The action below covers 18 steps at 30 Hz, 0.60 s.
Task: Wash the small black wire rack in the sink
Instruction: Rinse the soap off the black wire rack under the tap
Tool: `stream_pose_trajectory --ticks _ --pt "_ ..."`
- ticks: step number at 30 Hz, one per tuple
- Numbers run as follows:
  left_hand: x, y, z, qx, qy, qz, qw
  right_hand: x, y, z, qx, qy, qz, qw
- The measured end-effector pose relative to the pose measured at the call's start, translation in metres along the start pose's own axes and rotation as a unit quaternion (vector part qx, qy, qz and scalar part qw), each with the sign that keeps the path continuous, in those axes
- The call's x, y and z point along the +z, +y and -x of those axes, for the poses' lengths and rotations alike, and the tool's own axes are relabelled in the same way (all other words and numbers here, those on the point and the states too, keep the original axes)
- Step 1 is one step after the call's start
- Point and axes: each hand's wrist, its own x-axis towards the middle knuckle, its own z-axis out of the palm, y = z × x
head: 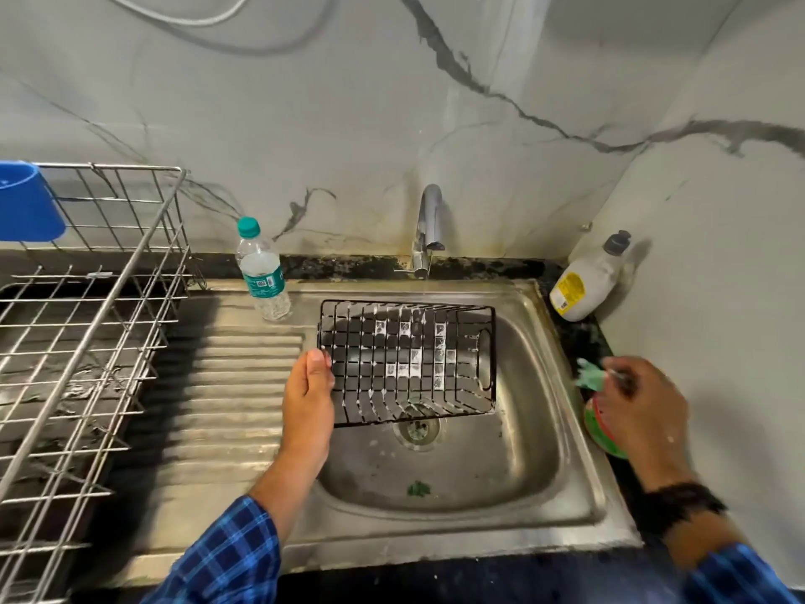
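Over the sink basin, the left hand (pixel 308 388) has its fingers (pixel 320 361) closed round the near-left corner of the small black wire rack (pixel 407 361), holding it tilted above the drain (pixel 417 429) with soap film across several cells. The right hand (pixel 640 403), at the sink's right rim (pixel 583 433), has its fingers pinched on a green scrubber (pixel 590 374) above a round green soap dish (pixel 603 433); motion blur hides the exact grip. Judged step: scrubbing, with the scrubber being recharged or set aside. The next move likely calls for bringing scrubber to wire, or turning the rack under the tap (pixel 429 228), which seems to run thinly. Counted: one black rack, one large steel dish rack (pixel 87 324), one water bottle (pixel 261 270), one detergent bottle (pixel 588 279), one blue cup (pixel 26 202).
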Motion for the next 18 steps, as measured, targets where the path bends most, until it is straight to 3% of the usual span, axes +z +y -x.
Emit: stream_pose_trajectory --ticks 4,6,9,11,14,16,18 --pt "0.002 -0.006 0.001 -0.054 -0.017 0.015 0.998 -0.002 0.065 -0.03 0.128 -0.094 0.16 0.974" --pt "0.006 -0.007 -0.001 -0.073 -0.018 0.036 0.997 0.004 0.075 -0.032 0.123 -0.143 0.218 0.957" --pt "0.01 -0.014 -0.01 -0.103 -0.009 0.051 0.993 0.012 0.079 -0.033 0.089 -0.117 0.265 0.953" --pt "0.013 -0.018 -0.021 -0.138 -0.005 0.058 0.989 0.015 0.067 -0.033 0.061 -0.069 0.232 0.968" --pt "0.024 -0.019 -0.036 -0.181 -0.001 0.061 0.981 0.023 0.024 -0.031 -0.004 0.002 0.093 0.996" --pt "0.033 -0.016 -0.044 -0.199 -0.001 0.058 0.978 0.038 -0.015 -0.028 -0.056 -0.009 -0.006 0.998" --pt "0.043 -0.016 -0.052 -0.197 -0.013 0.068 0.978 0.063 -0.052 -0.028 -0.113 -0.08 -0.064 0.988"
